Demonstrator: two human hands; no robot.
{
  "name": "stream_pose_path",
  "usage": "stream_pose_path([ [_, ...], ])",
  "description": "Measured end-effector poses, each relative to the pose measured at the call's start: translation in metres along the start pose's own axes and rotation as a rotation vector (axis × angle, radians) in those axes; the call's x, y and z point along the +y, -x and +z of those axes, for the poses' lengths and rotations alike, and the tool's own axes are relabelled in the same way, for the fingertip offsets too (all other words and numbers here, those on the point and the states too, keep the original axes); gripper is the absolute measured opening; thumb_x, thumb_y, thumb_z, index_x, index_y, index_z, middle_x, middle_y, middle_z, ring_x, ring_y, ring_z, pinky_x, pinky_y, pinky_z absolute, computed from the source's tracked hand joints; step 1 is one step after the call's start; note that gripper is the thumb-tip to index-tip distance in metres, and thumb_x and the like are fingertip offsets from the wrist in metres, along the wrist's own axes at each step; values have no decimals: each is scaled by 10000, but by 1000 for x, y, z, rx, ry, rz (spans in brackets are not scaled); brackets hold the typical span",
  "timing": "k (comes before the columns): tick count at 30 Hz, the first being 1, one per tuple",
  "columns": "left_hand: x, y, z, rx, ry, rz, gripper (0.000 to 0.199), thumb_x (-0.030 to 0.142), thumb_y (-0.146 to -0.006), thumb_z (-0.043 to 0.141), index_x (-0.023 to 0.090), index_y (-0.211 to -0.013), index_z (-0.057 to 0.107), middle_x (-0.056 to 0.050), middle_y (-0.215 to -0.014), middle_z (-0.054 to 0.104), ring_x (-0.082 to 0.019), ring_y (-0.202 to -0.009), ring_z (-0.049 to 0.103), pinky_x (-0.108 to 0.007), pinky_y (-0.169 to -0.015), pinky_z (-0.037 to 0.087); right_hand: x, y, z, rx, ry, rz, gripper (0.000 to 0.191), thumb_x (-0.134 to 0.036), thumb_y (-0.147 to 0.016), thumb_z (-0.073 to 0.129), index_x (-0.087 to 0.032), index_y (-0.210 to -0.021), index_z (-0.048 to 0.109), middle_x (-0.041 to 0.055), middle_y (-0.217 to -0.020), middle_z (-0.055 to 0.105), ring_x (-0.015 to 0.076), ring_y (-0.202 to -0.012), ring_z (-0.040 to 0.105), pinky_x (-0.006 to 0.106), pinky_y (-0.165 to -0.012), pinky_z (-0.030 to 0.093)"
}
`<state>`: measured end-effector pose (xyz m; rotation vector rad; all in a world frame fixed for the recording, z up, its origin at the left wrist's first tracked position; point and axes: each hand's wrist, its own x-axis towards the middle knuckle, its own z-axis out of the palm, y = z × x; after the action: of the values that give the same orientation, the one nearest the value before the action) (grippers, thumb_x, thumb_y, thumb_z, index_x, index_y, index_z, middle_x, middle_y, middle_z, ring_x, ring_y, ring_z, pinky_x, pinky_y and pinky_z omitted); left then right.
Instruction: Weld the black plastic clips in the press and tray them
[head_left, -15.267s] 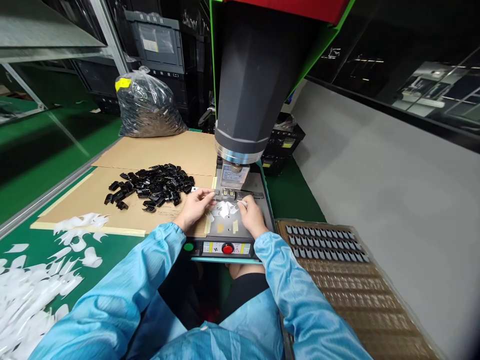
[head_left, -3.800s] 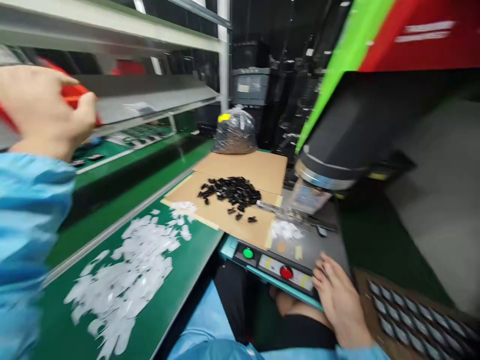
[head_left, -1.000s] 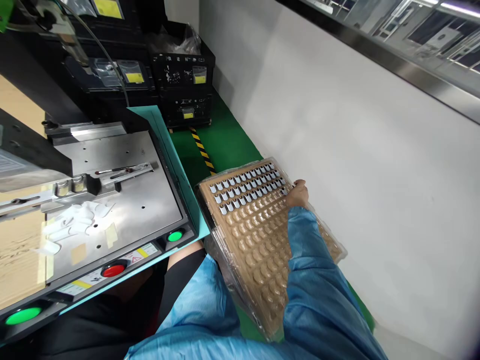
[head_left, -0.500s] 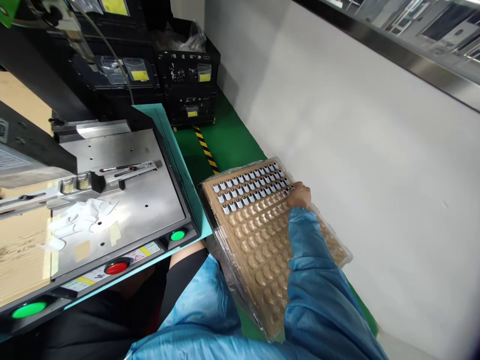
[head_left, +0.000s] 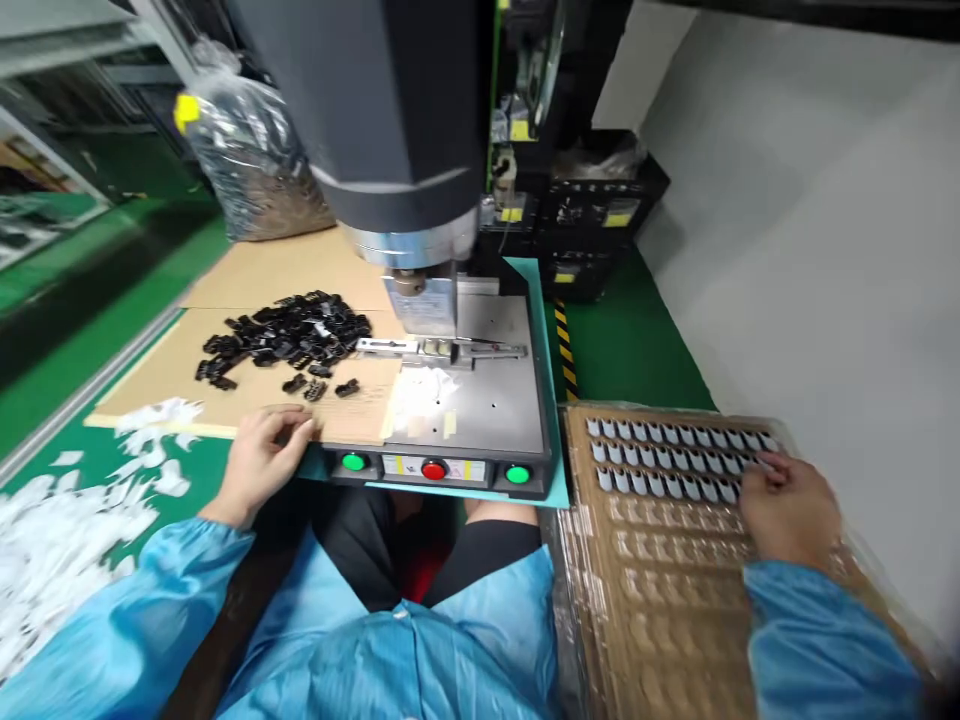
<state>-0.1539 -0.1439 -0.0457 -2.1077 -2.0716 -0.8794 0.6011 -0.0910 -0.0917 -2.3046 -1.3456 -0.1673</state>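
My right hand [head_left: 791,505] is over the right end of the filled rows in a clear plastic tray [head_left: 660,600], its fingers curled together; what they hold, if anything, is hidden. Three rows of small grey-white parts [head_left: 664,458] fill the tray's far side. My left hand [head_left: 266,455] rests at the front edge of the cardboard sheet [head_left: 352,410], thumb and fingers apart, nothing in it. Beyond it lies a pile of small black parts [head_left: 292,330]. A metal fixture [head_left: 442,350] sits on the machine's plate [head_left: 502,400] under the press head [head_left: 420,220].
Green buttons [head_left: 517,475] and a red button [head_left: 433,470] line the machine's front. White scraps [head_left: 67,530] lie at the left, and more [head_left: 427,390] on the plate. A plastic bag [head_left: 255,150] stands behind the cardboard. Black bins [head_left: 592,210] stand near the wall [head_left: 810,230].
The view has swung left, bringing my left hand, the black parts and the press head into sight. My right hand remains at the end of the third row.
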Motion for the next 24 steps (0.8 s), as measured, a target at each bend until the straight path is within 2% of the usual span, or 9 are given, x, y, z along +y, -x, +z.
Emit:
stream_pose_path([
  [1, 3, -2, 3, 5, 5, 23, 228, 441, -1000, 627, 230, -1002, 713, -70, -1106, 761, -267, -1103, 706, -458, -1047, 535, -25, 2, 2, -14, -121, -66, 455, -507, -1042, 450, -407, -1444, 639, 218, -1155, 718, 323, -1051, 711, 526, -906, 531],
  [3, 18, -8, 8, -5, 33, 98, 183, 395, -1010, 626, 237, -1055, 708, -74, -1131, 757, -265, -1149, 691, -458, -1062, 522, -88, 14, 1, -123, -323, -240, 432, -500, -1035, 481, -376, -1410, 655, 185, -1206, 721, 320, -1033, 714, 511, -927, 560],
  [7, 58, -25, 18, -104, 66, 293, 216, 335, -1024, 611, 244, -1203, 689, -89, -1289, 726, -264, -1225, 647, -458, -1081, 495, -233, 62, -2, -400, -349, -560, 377, -342, -1021, 523, -286, -1344, 708, 136, -1343, 689, 347, -1208, 645, 529, -1056, 538],
  [9, 74, -36, 24, -172, 35, 383, 304, 266, -1023, 575, 244, -1312, 666, -104, -1374, 700, -283, -1250, 621, -476, -1069, 482, -292, 86, 4, -411, -419, -792, 370, -246, -997, 556, -277, -1324, 726, 108, -1339, 694, 338, -1247, 608, 516, -1095, 510],
  [11, 84, -49, 31, -243, -10, 472, 403, 177, -998, 551, 242, -1384, 648, -113, -1415, 686, -303, -1261, 599, -488, -1042, 469, -332, 104, 16, -388, -442, -948, 427, -156, -980, 547, -277, -1352, 718, 87, -1360, 686, 322, -1232, 589, 497, -1074, 509],
  [13, 89, -61, 36, -320, -50, 565, 441, 139, -978, 559, 241, -1396, 656, -117, -1404, 694, -311, -1248, 589, -489, -1017, 453, -355, 114, 29, -359, -399, -1022, 458, -112, -977, 540, -284, -1364, 714, 75, -1372, 682, 314, -1187, 580, 487, -1028, 510],
  [16, 91, -77, 43, -397, -87, 694, 343, 185, -1008, 576, 229, -1322, 705, -123, -1284, 736, -304, -1164, 600, -481, -964, 435, -370, 119, 42, -303, -311, -1055, 380, -135, -1011, 546, -288, -1298, 743, 66, -1335, 701, 311, -1126, 568, 471, -970, 500],
  [20, 91, -92, 50, -375, -69, 795, 218, 187, -1020, 589, 214, -1159, 755, -121, -1077, 753, -292, -1052, 603, -455, -910, 420, -379, 120, 44, -257, -255, -1081, 267, -179, -1041, 551, -277, -1156, 771, 78, -1184, 728, 295, -1050, 558, 436, -922, 491],
  [24, 86, -96, 49, -327, -52, 848, 215, 177, -1035, 562, 205, -1143, 746, -123, -1054, 734, -284, -1034, 606, -443, -911, 445, -377, 119, 37, -241, -303, -1042, 252, -219, -1062, 512, -249, -1093, 760, 105, -1112, 696, 295, -1054, 577, 427, -938, 513],
])
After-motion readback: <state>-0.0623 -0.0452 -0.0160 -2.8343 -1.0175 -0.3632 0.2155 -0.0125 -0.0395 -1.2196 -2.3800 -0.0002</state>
